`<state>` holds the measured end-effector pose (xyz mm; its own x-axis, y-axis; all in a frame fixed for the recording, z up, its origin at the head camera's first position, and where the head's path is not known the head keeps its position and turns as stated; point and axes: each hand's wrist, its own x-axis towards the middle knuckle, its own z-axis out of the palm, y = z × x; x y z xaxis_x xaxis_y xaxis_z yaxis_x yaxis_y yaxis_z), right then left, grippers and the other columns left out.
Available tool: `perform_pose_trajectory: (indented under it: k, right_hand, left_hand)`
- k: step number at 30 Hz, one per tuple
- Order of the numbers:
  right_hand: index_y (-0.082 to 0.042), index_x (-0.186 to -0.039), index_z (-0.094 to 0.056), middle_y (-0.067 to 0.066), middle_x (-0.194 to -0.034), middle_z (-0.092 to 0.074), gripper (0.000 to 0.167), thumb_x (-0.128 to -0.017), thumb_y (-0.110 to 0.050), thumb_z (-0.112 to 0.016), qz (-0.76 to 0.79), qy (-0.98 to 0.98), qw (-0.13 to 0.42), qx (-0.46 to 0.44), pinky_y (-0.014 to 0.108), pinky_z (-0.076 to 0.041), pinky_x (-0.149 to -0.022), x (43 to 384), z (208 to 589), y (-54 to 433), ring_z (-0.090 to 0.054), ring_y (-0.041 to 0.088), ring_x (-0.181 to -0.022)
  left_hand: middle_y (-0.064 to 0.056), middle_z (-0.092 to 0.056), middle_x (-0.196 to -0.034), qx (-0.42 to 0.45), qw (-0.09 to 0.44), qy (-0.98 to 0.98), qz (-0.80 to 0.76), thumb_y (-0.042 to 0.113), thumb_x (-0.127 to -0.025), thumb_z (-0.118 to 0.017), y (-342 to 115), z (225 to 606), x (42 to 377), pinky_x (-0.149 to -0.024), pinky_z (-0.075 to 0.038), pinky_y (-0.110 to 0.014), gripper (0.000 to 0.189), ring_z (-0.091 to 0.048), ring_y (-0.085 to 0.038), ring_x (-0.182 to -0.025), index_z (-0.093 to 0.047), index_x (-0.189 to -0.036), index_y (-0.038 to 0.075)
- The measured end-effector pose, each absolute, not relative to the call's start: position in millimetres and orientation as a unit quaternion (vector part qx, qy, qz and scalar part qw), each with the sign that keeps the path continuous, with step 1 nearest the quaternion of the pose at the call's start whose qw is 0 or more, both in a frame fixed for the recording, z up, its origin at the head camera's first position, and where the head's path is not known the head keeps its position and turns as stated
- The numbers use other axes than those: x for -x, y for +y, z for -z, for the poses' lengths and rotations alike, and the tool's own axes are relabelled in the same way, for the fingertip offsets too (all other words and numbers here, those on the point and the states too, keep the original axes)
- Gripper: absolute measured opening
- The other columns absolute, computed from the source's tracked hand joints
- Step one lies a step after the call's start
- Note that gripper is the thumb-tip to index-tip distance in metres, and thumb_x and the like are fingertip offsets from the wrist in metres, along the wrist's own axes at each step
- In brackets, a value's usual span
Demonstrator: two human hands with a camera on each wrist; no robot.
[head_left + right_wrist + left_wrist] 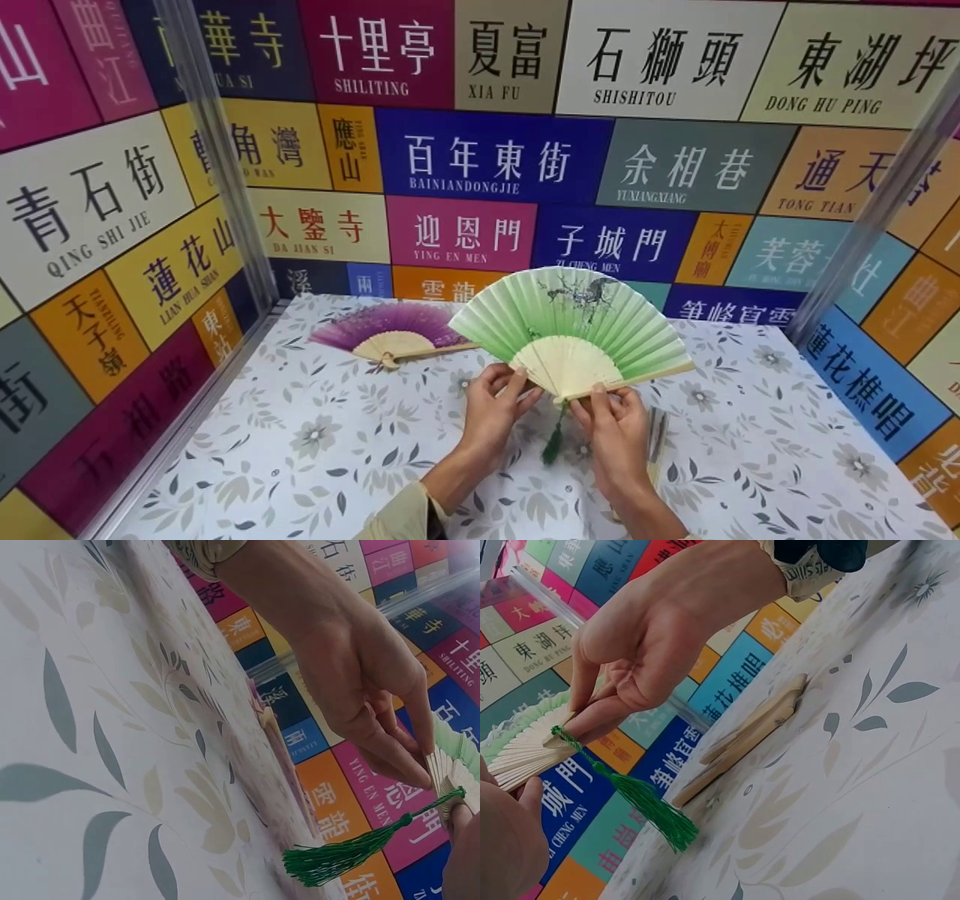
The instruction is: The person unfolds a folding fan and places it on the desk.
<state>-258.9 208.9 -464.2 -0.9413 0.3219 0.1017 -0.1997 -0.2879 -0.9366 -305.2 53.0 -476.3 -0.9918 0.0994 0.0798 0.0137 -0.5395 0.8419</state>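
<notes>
while between fingers [600, 399], green fan [566, 319]

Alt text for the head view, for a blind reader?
A person's left hand and right hand hold up an open green-and-white folding fan with a dark green tassel above a white floral-patterned table. A spread purple folding fan lies farther back at left; colourful panels with Chinese lettering stand behind.
</notes>
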Motion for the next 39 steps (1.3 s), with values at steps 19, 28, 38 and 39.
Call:
perform_pose_trajectory:
  k: [19,28,38,39]
  right_hand:
    - [0.007,-0.147,-0.037,0.025,-0.146,-0.061,0.038,-0.117,-0.015,-0.047,-0.818,-0.546,0.168,0.062,0.025,-0.060,-0.106,260,466,208,-0.072,0.010,-0.120]
    - [0.009,-0.155,-0.031,0.018,-0.140,-0.063,0.043,-0.117,-0.008,-0.042,-0.839,-0.517,0.158,0.057,0.026,-0.057,-0.111,259,465,207,-0.072,0.010,-0.120]
    - [0.009,-0.160,-0.023,0.033,-0.161,-0.042,0.049,-0.117,-0.006,-0.039,-0.856,-0.494,0.144,0.057,0.027,-0.054,-0.116,258,464,203,-0.069,0.012,-0.126]
    - [0.009,-0.160,-0.022,0.034,-0.161,-0.041,0.049,-0.117,-0.006,-0.039,-0.856,-0.493,0.142,0.057,0.027,-0.054,-0.116,258,465,202,-0.069,0.012,-0.126]
  left_hand:
    - [-0.021,-0.073,-0.128,-0.129,0.043,0.531,-0.836,0.004,-0.091,-0.086,61,485,297,-0.099,-0.067,-0.035,0.068,-0.077,-0.031,-0.115,-0.048,-0.148,0.002]
    - [-0.020,-0.078,-0.118,-0.111,0.025,0.531,-0.840,0.003,-0.090,-0.087,62,488,297,-0.096,-0.067,-0.032,0.058,-0.079,-0.023,-0.106,-0.053,-0.138,0.001]
    - [-0.019,-0.080,-0.115,-0.096,0.007,0.530,-0.842,0.006,-0.090,-0.089,61,489,300,-0.092,-0.067,-0.031,0.059,-0.079,-0.022,-0.105,-0.056,-0.139,0.004]
    - [-0.019,-0.080,-0.116,-0.097,0.006,0.528,-0.843,0.006,-0.090,-0.088,61,489,300,-0.093,-0.067,-0.032,0.060,-0.078,-0.022,-0.105,-0.056,-0.140,0.003]
